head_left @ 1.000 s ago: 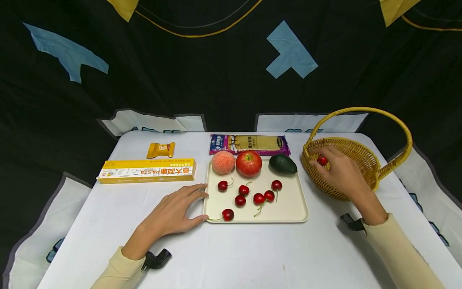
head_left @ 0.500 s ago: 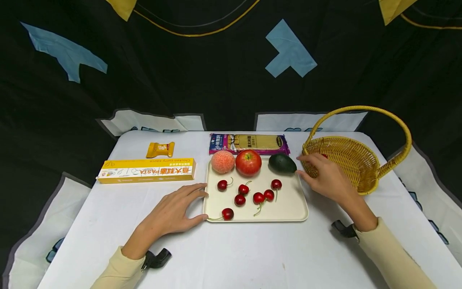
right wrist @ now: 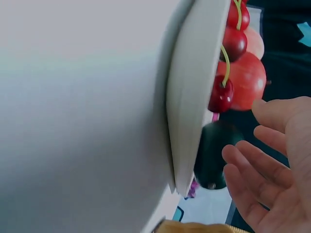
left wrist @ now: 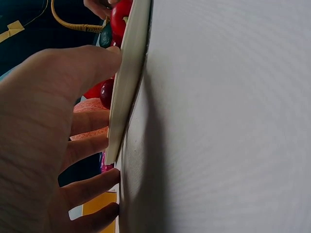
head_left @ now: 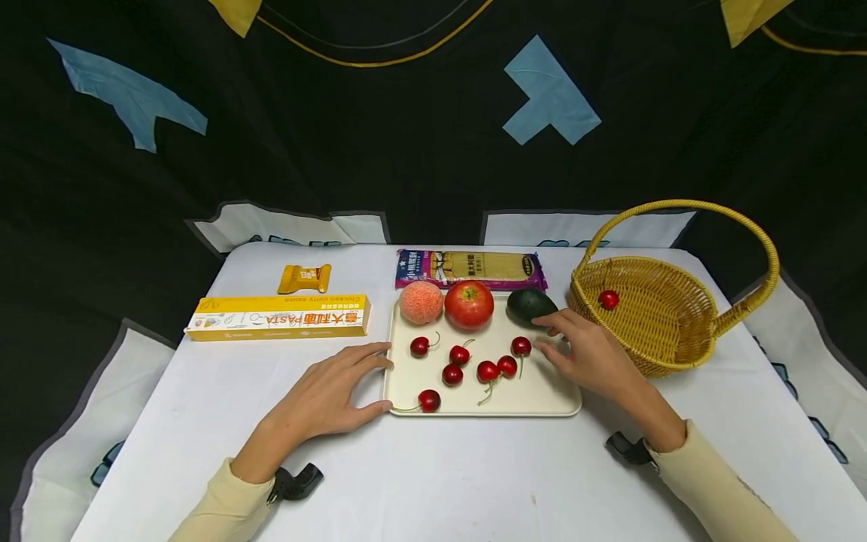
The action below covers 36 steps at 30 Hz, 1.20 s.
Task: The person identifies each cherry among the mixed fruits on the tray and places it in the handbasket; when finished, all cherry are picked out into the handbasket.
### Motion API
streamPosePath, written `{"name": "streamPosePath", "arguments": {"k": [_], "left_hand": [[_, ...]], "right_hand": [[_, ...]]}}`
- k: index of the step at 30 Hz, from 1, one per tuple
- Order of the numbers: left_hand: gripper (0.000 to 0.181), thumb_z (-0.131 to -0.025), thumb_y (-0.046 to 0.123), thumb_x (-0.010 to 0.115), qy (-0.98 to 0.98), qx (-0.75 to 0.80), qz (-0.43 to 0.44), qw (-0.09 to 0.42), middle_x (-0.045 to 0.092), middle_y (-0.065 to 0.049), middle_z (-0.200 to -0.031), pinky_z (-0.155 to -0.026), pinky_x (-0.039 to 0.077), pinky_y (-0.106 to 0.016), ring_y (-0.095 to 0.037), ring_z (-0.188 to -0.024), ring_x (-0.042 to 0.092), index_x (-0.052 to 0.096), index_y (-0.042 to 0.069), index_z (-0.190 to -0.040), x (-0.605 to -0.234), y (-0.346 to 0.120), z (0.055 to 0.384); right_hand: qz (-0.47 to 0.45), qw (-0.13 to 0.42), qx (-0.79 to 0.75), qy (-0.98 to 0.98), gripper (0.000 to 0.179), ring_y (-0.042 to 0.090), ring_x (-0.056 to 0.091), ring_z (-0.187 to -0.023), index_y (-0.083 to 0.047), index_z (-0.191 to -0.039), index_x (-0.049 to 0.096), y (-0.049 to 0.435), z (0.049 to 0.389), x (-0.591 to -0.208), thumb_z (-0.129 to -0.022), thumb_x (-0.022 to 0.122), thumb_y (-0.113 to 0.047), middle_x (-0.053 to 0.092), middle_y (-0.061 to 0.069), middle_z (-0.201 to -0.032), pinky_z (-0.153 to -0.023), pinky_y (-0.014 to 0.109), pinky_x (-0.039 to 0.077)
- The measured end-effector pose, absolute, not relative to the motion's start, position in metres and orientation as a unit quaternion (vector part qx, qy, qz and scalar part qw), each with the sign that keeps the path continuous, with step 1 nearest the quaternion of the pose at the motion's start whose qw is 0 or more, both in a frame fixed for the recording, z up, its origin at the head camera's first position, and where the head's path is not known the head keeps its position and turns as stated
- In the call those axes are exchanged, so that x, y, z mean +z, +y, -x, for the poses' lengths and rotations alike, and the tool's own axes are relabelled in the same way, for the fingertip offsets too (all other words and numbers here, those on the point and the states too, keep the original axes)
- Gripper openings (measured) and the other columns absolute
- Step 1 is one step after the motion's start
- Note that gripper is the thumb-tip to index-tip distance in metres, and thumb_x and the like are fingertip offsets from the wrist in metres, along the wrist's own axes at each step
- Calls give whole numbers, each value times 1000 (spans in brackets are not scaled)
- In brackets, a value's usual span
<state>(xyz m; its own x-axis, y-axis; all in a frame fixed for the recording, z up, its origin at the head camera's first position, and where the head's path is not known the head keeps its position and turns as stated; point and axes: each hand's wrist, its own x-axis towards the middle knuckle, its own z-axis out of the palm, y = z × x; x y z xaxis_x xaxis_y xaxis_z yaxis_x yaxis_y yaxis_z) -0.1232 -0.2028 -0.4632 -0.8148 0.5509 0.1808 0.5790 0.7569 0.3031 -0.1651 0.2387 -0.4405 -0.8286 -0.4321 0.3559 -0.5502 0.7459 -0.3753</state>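
A cream tray [head_left: 501, 399] holds several cherries, with a peach-like pink fruit [head_left: 421, 302], a red apple [head_left: 469, 305] and a dark green avocado [head_left: 530, 306] along its far side. My left hand [head_left: 332, 391] touches the tray's left edge with spread, relaxed fingers. Over the tray's right side hovers my right hand [head_left: 588, 354], holding nothing. Its thumb is close to the rightmost cherry [head_left: 521, 346], and its fingers lie beside the avocado. Inside the wicker basket [head_left: 667, 331], at its left, sits one cherry [head_left: 609, 299].
Behind the tray lies a purple-edged pasta packet [head_left: 470, 269]. A yellow pasta box [head_left: 278, 317] and a small yellow wrapped snack [head_left: 304, 279] are at the left. The basket's tall handle [head_left: 684, 203] arches up at the right.
My right hand has moved left, out of the basket to the tray's right side, and the cherry left in the basket is now in plain view. My left hand has stayed put.
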Motion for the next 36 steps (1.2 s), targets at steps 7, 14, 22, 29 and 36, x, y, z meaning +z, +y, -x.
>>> {"name": "streamPosePath", "arguments": {"k": [7, 14, 22, 29, 36], "left_hand": [[54, -90, 54, 82, -936, -171, 303, 49, 55, 1, -160, -110, 53, -51, -25, -144, 56, 72, 22, -133, -464, -204, 123], [54, -91, 54, 81, -938, -173, 299, 42, 55, 1, -161, -109, 53, -52, -25, -144, 56, 72, 22, -134, -463, -204, 122], [55, -91, 54, 81, -937, -174, 301, 41, 54, 1, -161, -111, 52, -52, -25, -145, 55, 72, 22, -134, -462, -203, 122], [54, -90, 53, 82, -935, -175, 306, 47, 55, 1, -161, -111, 52, -51, -25, -144, 56, 72, 21, -133, -462, -204, 123], [54, -91, 54, 81, -935, -174, 306, 44, 55, 0, -161, -112, 52, -51, -26, -144, 56, 72, 21, -133, -462, -203, 123]], "right_hand": [[-268, 98, 228, -931, 37, 21, 76, -92, -10, -127, 75, 227, 164, -446, -94, 86, -19, 73, 8, -111, -66, 32, 59], [-272, 84, 204, -937, 38, 21, 75, -89, -11, -128, 74, 219, 163, -447, -93, 85, -19, 72, 9, -111, -64, 31, 57], [-276, 75, 196, -938, 35, 20, 75, -89, -10, -125, 75, 217, 166, -448, -93, 86, -20, 71, 9, -110, -66, 34, 59], [-277, 62, 195, -939, 34, 20, 74, -88, -9, -124, 75, 217, 167, -449, -94, 86, -20, 72, 9, -111, -68, 35, 60], [-279, 53, 200, -938, 27, 16, 70, -84, -10, -117, 76, 218, 167, -449, -93, 87, -20, 71, 9, -108, -67, 32, 58]]}}
